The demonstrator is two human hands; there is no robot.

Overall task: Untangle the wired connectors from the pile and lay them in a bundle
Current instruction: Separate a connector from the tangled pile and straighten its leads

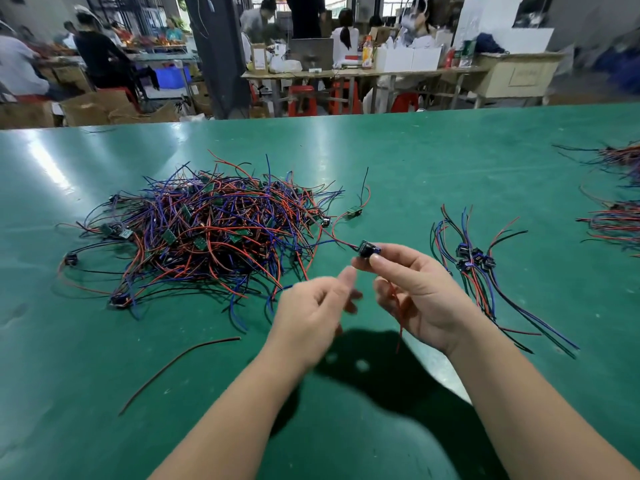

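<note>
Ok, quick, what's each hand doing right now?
Left hand: fingers curled, blurred; cannot tell if it holds anything.
Right hand: pinches a wired connector.

One tangled pile, one laid bundle of about five connectors and one held connector are counted. One loose wire and one stray board are seen, with two further heaps at the right edge

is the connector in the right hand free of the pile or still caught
Still caught, it seems: the right hand pinches the connector, but a wire from it runs left into the pile.
</note>
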